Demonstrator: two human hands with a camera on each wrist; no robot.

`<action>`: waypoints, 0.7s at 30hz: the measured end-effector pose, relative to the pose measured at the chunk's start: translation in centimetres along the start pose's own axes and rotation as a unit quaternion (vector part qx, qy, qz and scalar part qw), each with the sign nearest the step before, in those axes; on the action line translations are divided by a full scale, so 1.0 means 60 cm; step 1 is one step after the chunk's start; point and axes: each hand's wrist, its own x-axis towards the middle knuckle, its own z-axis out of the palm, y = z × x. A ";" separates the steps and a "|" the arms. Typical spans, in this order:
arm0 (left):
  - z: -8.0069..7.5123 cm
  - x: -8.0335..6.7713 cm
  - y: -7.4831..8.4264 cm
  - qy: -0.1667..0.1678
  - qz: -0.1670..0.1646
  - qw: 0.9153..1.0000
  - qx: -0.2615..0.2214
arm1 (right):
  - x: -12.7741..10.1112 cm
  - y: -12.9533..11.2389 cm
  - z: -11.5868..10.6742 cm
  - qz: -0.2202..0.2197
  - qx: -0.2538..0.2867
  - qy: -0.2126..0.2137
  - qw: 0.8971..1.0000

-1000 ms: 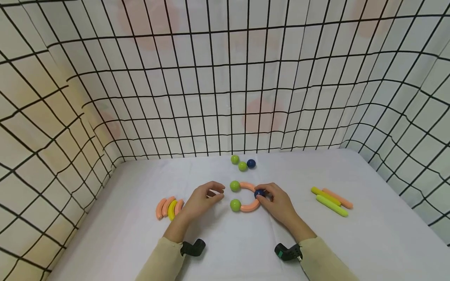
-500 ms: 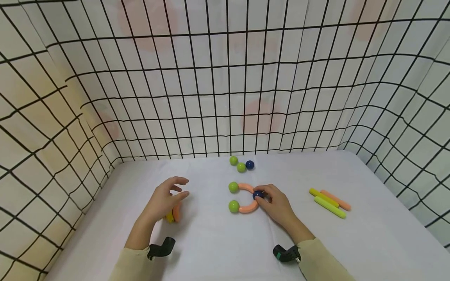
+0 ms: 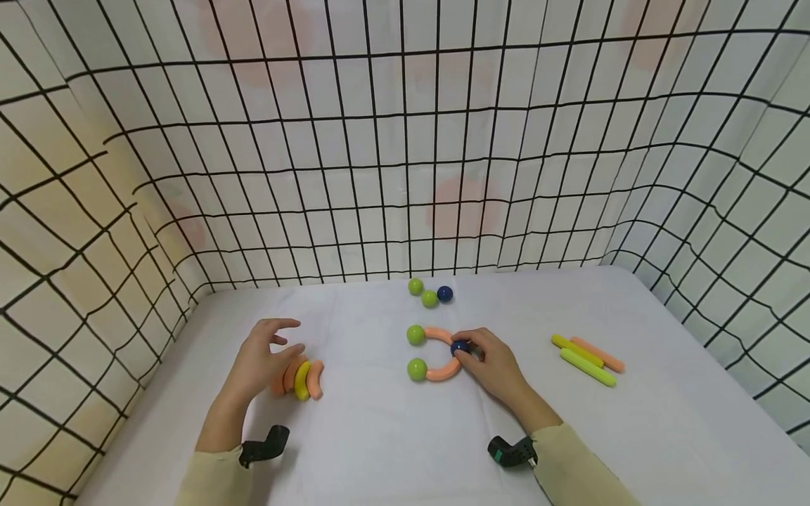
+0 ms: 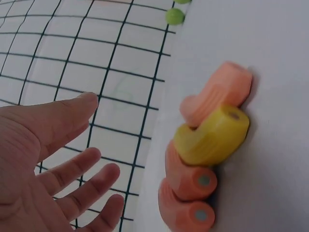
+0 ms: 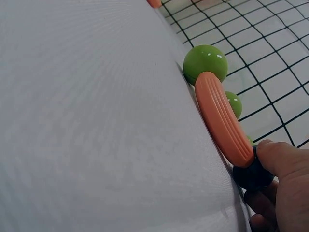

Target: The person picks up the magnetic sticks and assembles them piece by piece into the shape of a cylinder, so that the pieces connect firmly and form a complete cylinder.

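Observation:
My right hand (image 3: 496,365) pinches a dark blue ball (image 3: 460,347) between thumb and fingers. Two curved orange rods (image 5: 222,121) run from that ball, each ending in a green ball (image 3: 416,370), forming a U that lies on the white cloth. My left hand (image 3: 258,360) hovers with fingers spread and nothing in them, beside a row of curved pieces. That row has a yellow curved rod (image 4: 212,137) between orange curved rods (image 4: 219,89); in the head view the hand partly overlaps the leftmost ones. Round holes show in the rod ends in the left wrist view.
Two loose green balls (image 3: 429,299) and another dark blue ball (image 3: 445,294) sit at the back of the table. To the right lie straight rods: yellow-green (image 3: 587,367), yellow (image 3: 576,350) and orange (image 3: 598,354). A black wire grid (image 3: 380,169) encloses the back and sides.
My left hand has moved left, from beside the U-shaped assembly to the row of curved rods. My right hand keeps its pinch on the dark blue ball.

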 end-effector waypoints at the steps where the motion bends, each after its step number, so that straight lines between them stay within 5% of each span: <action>1: -0.002 0.000 -0.004 -0.002 -0.009 1.000 -0.002 | 0.000 -0.001 0.000 -0.001 0.001 0.001 1.000; 10: -0.022 -0.009 -0.036 -0.054 -0.096 0.992 -0.058 | 0.000 -0.003 0.000 0.000 0.002 -0.008 1.000; 21: -0.027 -0.010 -0.061 -0.099 -0.136 0.982 -0.083 | -0.002 -0.006 -0.003 0.001 0.001 -0.005 1.000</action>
